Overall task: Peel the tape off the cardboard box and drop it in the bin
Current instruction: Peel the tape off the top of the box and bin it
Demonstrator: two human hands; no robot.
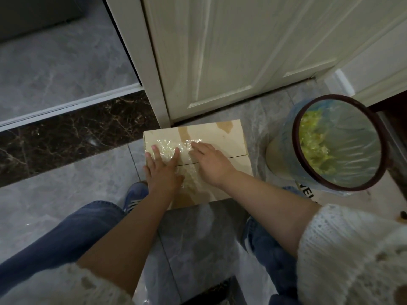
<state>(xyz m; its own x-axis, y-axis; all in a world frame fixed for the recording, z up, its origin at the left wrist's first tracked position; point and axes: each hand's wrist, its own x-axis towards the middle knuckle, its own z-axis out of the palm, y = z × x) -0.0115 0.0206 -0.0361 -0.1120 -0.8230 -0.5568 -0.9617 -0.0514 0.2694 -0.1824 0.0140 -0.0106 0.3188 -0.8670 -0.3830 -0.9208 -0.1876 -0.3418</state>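
Both hands are down on the flat tan cardboard box lying on the grey tiled floor. Left hand lies flat, fingers spread, pressing the crinkled clear tape. Right hand rests there too, fingertips at the tape's wrinkled edge; whether they pinch it is unclear. Just right stands the round dark-rimmed bin, plastic-lined, yellow-green scraps inside. Both forearms reach forward.
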